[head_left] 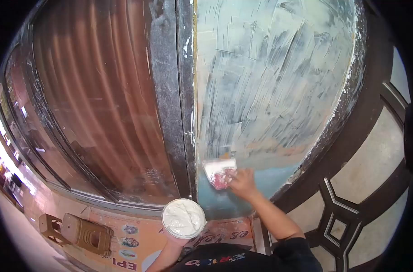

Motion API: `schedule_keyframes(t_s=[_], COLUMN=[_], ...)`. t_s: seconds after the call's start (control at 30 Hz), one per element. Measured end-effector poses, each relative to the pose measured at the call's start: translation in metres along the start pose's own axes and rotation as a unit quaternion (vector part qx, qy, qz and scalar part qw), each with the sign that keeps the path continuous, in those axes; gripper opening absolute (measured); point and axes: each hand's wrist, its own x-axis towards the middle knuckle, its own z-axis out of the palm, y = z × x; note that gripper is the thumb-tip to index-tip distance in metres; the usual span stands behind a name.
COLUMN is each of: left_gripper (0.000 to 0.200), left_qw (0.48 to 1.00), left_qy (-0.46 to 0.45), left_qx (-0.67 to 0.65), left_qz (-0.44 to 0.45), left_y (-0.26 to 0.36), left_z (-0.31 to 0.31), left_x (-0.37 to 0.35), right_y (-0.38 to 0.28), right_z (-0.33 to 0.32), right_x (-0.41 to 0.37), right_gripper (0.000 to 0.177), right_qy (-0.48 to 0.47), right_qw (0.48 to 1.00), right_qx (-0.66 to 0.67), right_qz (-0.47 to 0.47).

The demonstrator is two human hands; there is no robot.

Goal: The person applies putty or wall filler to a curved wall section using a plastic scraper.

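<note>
My right hand (pixel 243 183) is closed around a putty knife (pixel 219 180) that is smeared with white paste. Its wide blade is against or very close to the lower part of a wall panel (pixel 279 81). Streaks of white and grey paste cover most of that panel, while a bluish strip (pixel 272 179) shows at its bottom. Below and to the left, my left hand (pixel 175 240) holds up a round tub (pixel 163 216) filled with white putty (pixel 184 217). The tub hides most of the left fingers.
A dark, paint-spotted post (pixel 170 90) borders the panel on the left. Beyond it, a glass pane shows brown curtains (pixel 97 90). Brown plastic stools (pixel 86 233) stand at lower left by a printed banner (pixel 127 251). A dark framed, patterned door or partition (pixel 351 190) rises on the right.
</note>
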Motion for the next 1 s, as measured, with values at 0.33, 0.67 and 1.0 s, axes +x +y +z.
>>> schedule_keyframes(t_s=[0.33,0.67,1.0], left_gripper=[0.065,0.071,0.073], left_qw=[0.997,0.999,0.999], left_qy=[0.030,0.028,0.013], left_qx=[-0.044,-0.001,0.041], left_qz=[-0.050,-0.047,-0.032], left_y=[-0.020,-0.015,-0.015], left_z=[0.026,0.017,0.025], left_x=[0.009,0.007,0.028], right_y=[0.034,-0.025,-0.037], right_z=[-0.004,0.019,-0.040], right_x=[0.032,-0.059,0.030], right_gripper=[0.037,0.025,0.037], right_qy=[0.088,-0.022,0.125], right_qw=[0.986,0.977,0.657], right_qx=[-0.088,0.128,0.606], right_qz=[0.111,0.170,0.429])
